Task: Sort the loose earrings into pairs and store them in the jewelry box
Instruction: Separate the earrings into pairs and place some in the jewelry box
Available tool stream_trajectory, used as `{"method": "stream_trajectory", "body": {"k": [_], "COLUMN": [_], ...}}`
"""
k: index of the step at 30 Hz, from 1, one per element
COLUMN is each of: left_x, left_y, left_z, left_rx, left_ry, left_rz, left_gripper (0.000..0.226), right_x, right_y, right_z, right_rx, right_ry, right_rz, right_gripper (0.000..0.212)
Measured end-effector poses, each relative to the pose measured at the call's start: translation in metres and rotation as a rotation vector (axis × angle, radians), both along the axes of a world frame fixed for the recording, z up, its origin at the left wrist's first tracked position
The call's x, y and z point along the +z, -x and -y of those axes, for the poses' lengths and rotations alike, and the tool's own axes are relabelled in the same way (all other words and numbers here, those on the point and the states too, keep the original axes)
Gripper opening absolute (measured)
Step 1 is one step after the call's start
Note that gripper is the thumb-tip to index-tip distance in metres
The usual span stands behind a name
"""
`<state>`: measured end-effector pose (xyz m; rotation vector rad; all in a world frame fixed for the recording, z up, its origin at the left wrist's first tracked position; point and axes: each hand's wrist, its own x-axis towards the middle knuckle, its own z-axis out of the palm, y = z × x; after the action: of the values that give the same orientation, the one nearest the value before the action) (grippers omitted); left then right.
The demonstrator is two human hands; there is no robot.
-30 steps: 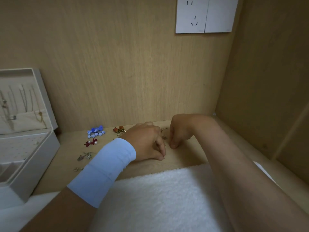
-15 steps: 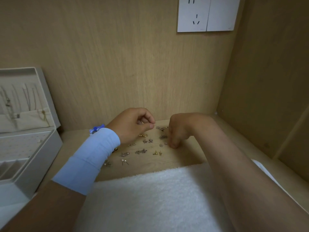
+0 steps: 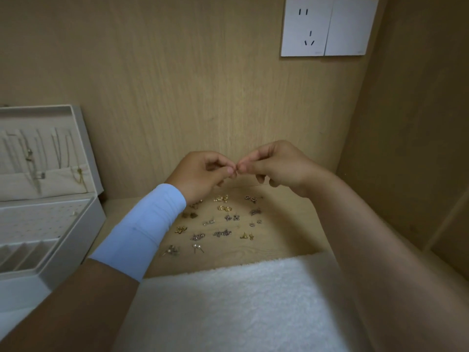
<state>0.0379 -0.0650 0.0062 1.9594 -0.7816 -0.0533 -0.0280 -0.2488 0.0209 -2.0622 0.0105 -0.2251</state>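
Fingertips meet above small gold and silver loose earrings [image 3: 220,222] spread on a pale wooden shelf [image 3: 286,224].
The left hand [image 3: 203,174], wearing a light blue wrist sleeve [image 3: 142,229], and the right hand [image 3: 276,166] pinch one tiny item [image 3: 237,169], too small to identify, between curled fingers; the open white jewelry box [image 3: 76,245] stands at far left, a fluffy white towel [image 3: 228,301] in front.

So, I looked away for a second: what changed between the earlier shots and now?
Both hands rose off the shelf: the left hand first, then the right hand, and their fingertips now meet, pinching a tiny item. The earrings they covered lie exposed. Jewelry box and towel stayed put.
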Motion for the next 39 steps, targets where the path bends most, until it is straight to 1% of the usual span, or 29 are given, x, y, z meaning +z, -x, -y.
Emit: {"method": "stream_trajectory", "body": {"k": [3, 6, 11, 16, 21, 24, 26, 28, 31, 34, 36, 39], "left_x": [0.013, 0.022, 0.026, 0.028, 0.024, 0.012, 0.001, -0.010, -0.020, -0.018, -0.013, -0.002], "left_y": [0.001, 0.003, 0.001, 0.002, 0.008, 0.009, 0.012, 0.018, 0.024, 0.027, 0.030, 0.034], "left_z": [0.001, 0.003, 0.002, -0.020, -0.059, -0.084, -0.095, -0.102, -0.109, -0.117, -0.122, -0.129], "left_rx": [0.006, -0.039, -0.006, 0.034, 0.045, 0.097, 0.117, 0.101, 0.102, 0.107, 0.087, 0.087], "left_ry": [0.114, 0.177, 0.159, 0.144, 0.087, 0.015, -0.009, -0.009, -0.026, 0.010, 0.022, 0.064], "left_rz": [-0.134, -0.234, -0.214, -0.224, -0.215, -0.141, -0.116, -0.145, -0.146, -0.139, -0.131, -0.129], "left_gripper": [0.011, 0.012, 0.011, 0.013, 0.008, 0.005, 0.008, 0.011, 0.012, 0.009, 0.012, 0.013], "right_x": [0.003, 0.002, 0.000, 0.000, 0.002, -0.006, -0.016, -0.026, -0.033, -0.031, -0.025, -0.010], "right_y": [-0.001, -0.001, -0.003, -0.005, 0.000, 0.003, 0.005, 0.007, 0.013, 0.014, 0.012, 0.009], "right_z": [0.003, 0.005, -0.004, -0.028, -0.058, -0.070, -0.078, -0.083, -0.090, -0.101, -0.110, -0.122], "right_rx": [-0.054, -0.082, -0.058, -0.043, -0.001, 0.032, 0.065, 0.071, 0.069, 0.081, 0.095, 0.115], "right_ry": [-0.154, -0.203, -0.257, -0.288, -0.185, -0.011, 0.091, 0.128, 0.159, 0.168, 0.189, 0.242], "right_rz": [0.072, 0.096, 0.111, 0.145, 0.148, 0.074, 0.024, -0.009, 0.007, 0.021, 0.042, 0.094], "right_gripper": [0.005, 0.005, 0.003, 0.007, 0.006, 0.004, 0.005, 0.008, 0.011, 0.009, 0.009, 0.020]}}
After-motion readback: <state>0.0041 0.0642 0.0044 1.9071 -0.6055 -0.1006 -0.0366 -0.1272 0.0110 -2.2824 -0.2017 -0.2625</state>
